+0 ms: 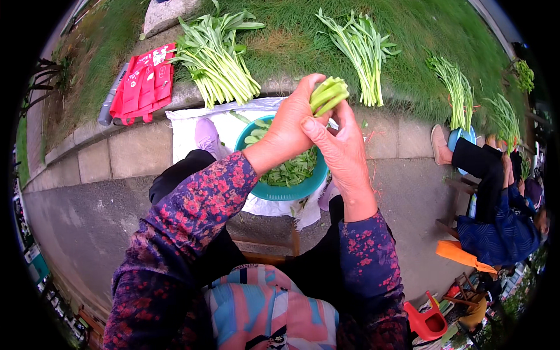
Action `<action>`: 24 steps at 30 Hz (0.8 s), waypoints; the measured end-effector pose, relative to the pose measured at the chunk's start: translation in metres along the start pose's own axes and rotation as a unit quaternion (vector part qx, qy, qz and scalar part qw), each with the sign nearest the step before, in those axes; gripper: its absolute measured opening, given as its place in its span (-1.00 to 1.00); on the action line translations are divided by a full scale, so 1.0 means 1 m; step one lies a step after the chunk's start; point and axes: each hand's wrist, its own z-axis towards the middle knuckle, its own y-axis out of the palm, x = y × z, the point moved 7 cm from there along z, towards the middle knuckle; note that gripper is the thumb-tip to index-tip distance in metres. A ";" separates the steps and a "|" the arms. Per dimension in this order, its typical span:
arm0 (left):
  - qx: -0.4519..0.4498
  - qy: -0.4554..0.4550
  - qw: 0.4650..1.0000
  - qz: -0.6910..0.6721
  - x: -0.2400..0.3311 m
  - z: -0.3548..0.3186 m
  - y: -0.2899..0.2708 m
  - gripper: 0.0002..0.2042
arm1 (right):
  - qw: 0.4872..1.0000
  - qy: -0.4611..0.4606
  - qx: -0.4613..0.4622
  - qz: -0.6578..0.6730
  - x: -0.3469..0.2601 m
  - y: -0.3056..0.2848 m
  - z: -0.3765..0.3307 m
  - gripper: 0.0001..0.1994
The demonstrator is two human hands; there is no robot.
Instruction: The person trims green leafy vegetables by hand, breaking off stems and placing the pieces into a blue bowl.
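Note:
My left hand (286, 123) is wrapped round a short bundle of pale green vegetable stalks (329, 96), whose cut ends stick up past the fingers. My right hand (345, 153) closes on the same bundle from the other side, its thumb against my left hand. Most of the bundle is hidden by both hands. Below them a teal plastic basin (284, 193) holds loose green leaves (291, 170) and pale cut pieces. It stands on a white sheet (182, 137) between my feet.
Leafy stalks (224, 76) lie on the kerb ahead, with another bunch (366, 64) farther right. A red bag (143, 87) and a grey cylinder (112, 96) lie left. At right, a seated person (496, 227) holds greens beside a blue basin (461, 139). A red plastic stool (427, 319) stands behind.

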 end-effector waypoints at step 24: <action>-0.027 -0.070 0.989 0.124 0.012 0.014 -0.064 -0.86 | 0.854 0.010 0.139 0.502 0.010 -0.106 0.004 -0.54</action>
